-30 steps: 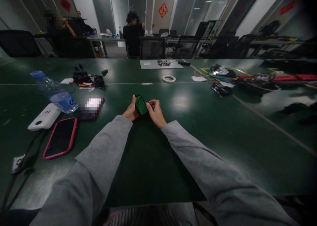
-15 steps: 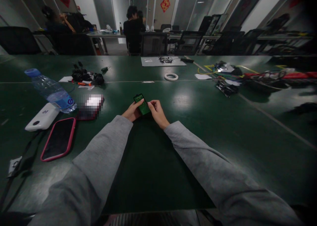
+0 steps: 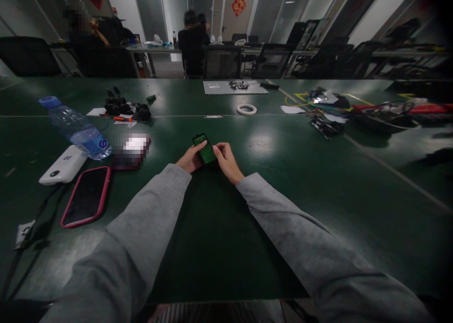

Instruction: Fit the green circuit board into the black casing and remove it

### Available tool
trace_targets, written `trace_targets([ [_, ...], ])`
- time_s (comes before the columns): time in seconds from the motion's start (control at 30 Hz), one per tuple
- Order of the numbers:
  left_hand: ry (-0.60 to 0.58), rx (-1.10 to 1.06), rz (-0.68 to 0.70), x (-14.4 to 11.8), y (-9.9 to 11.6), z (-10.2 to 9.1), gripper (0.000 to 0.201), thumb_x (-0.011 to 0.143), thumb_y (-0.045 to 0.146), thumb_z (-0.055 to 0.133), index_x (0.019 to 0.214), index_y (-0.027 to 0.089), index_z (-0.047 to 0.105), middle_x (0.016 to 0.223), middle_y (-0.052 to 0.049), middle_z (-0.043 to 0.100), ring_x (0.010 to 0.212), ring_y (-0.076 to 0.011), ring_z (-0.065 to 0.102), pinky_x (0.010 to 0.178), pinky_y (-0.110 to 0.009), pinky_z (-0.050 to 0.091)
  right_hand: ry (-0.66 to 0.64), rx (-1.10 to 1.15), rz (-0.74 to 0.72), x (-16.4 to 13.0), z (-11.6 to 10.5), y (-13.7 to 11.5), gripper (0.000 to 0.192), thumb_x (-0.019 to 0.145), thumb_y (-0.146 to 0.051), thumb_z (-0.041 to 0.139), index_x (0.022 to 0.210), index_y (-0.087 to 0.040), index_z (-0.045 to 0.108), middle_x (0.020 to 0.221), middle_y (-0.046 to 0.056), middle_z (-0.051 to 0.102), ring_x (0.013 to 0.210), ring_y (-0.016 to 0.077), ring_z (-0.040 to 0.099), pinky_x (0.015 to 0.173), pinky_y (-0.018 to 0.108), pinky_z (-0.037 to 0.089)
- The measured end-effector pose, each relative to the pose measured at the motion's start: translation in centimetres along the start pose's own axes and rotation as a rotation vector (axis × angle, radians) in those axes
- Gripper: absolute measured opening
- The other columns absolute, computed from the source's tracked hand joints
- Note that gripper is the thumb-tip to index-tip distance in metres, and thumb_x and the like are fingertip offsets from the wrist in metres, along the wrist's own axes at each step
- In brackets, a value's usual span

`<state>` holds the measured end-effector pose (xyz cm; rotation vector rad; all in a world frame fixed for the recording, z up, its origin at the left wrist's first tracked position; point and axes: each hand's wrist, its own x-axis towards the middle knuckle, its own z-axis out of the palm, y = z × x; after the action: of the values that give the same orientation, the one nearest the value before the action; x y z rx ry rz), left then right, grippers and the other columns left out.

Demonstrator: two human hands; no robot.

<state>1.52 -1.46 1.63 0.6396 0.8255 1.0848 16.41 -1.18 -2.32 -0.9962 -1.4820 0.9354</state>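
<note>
A small rectangular device with a green, circuit-board-like face and a black edge (image 3: 205, 156) is held tilted above the green table. My left hand (image 3: 190, 159) wraps its left side and lower part, with the thumb lying across the face. At its right edge, my right hand (image 3: 228, 161) is closed, thumb and bent forefinger pinching at the side. The fingers beneath the device are hidden. Small pale marks show on the face, too fine to read.
On the left lie a water bottle (image 3: 76, 128), a white power bank (image 3: 63, 165), a red-cased phone (image 3: 87, 196) and another, partly blurred phone (image 3: 130, 158). A tape roll (image 3: 247, 109) lies ahead. Cables and tools (image 3: 329, 108) clutter the right. People sit beyond the table.
The whole view has shifted very slightly, so things appear a little further right. Both hands keep the same hold on the green-faced device.
</note>
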Motion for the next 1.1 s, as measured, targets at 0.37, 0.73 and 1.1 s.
trace_targets([
  [0.37,-0.004,-0.001,0.002,-0.2,0.1,0.1,0.031,0.075,0.033,0.074,0.099,0.016,0.063,0.088,-0.005,0.069,0.086,-0.0167,0.065,0.088,-0.034,0.049,-0.027,-0.007,-0.013,-0.1,0.0,-0.4,0.05,0.086,-0.068,0.051,0.103,-0.02,0.046,0.103,0.005,0.057,0.097,0.0149,0.056,0.092,0.032,0.047],
  [0.73,-0.046,0.007,0.043,-0.4,0.0,0.3,0.038,0.075,0.031,0.074,0.108,0.019,0.06,0.1,-0.006,0.07,0.096,-0.0192,0.065,0.089,-0.035,0.048,-0.076,0.012,-0.012,-0.2,0.0,-0.3,0.05,0.085,-0.054,0.06,0.118,-0.021,0.044,0.115,0.008,0.056,0.106,0.018,0.056,0.096,0.036,0.048],
  [1.1,-0.075,0.045,0.057,-0.2,-0.2,0.0,0.046,0.072,0.032,0.076,0.113,0.02,0.06,0.102,-0.005,0.069,0.099,-0.02,0.064,0.09,-0.035,0.048,-0.174,0.039,-0.027,-0.3,0.2,-1.0,0.052,0.083,-0.043,0.06,0.127,-0.019,0.047,0.129,0.01,0.054,0.12,0.0219,0.053,0.11,0.043,0.04],
])
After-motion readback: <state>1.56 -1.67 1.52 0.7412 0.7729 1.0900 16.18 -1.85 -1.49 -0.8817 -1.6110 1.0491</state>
